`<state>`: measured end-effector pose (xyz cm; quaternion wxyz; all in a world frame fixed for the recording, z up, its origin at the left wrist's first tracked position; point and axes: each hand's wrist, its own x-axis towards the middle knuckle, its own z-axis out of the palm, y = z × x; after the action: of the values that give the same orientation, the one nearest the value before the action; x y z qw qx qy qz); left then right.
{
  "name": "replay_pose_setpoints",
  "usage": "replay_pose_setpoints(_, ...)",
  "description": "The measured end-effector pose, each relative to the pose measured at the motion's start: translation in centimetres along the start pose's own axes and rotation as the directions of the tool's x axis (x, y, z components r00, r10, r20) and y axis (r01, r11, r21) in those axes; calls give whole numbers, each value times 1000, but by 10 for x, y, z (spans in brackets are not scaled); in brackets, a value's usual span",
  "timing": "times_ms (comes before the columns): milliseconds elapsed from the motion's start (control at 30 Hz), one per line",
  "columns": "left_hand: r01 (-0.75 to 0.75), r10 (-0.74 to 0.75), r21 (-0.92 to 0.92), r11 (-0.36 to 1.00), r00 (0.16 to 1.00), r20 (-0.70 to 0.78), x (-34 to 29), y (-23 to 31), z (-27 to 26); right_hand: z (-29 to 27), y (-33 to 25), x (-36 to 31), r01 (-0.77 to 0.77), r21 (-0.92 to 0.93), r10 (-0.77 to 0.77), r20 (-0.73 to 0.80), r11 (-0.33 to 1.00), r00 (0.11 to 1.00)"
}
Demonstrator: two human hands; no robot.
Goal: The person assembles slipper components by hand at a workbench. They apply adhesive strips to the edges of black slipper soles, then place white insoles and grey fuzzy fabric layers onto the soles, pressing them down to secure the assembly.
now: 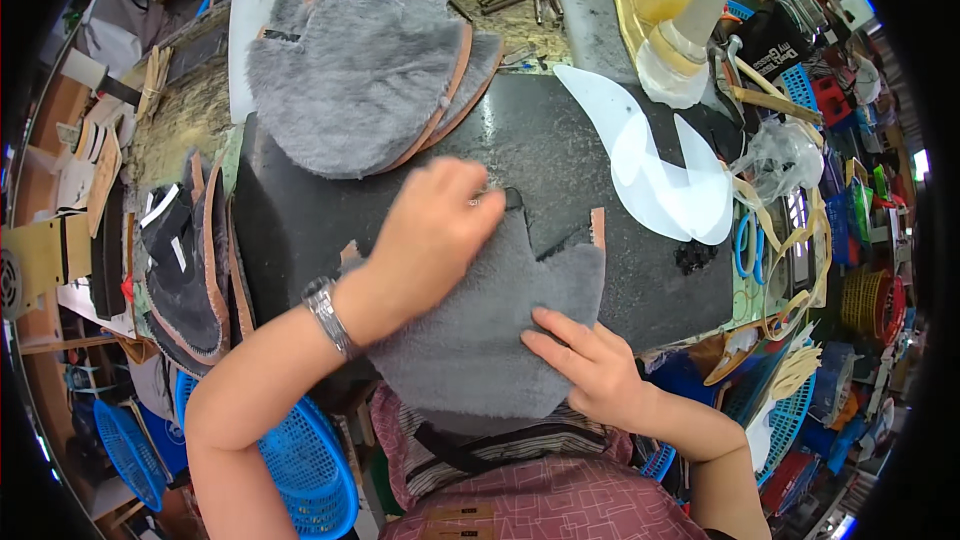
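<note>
A grey plush shoe-lining piece (470, 330) with a notched top and peach edging lies before me, its near end hanging over the board's edge toward my lap. Above its left side my left hand (435, 230) is closed, fingers curled and thumb pressed in. What it pinches is mostly covered; a small dark, printed bit peeks out by the thumb. Beside it, a little black loop tab (513, 198) sits at the piece's top edge. My right hand (600, 365) rests on the right side of the piece, two fingers stretched flat over the plush.
More grey plush pieces (350, 80) are stacked at the back of the black board (670, 290). White curved templates (640, 175) lie to the right, near blue scissors (748, 245). Dark lined pieces (185, 270) stand left. A glue pot (675, 55) stands back right; a blue basket (310, 470) sits below.
</note>
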<state>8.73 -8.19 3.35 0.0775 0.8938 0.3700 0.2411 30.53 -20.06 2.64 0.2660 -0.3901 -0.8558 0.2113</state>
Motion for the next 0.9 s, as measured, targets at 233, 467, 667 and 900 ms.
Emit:
replay_pose_setpoints(233,61,-58,-26,998,993,104,-16,24,9,-23,7,6,-211,366,144,201,907,969)
replay_pose_setpoints(467,77,-74,-14,997,988,136,-39,36,15,-16,15,-1,-33,49,19,269,998,963)
replay_pose_setpoints(667,48,-48,2,999,991,126,-43,34,18,-26,37,10,200,-204,-124,331,958,936)
replay_pose_setpoints(900,36,-40,35,999,991,130,-42,36,16,-35,50,8,-110,346,74,117,932,990)
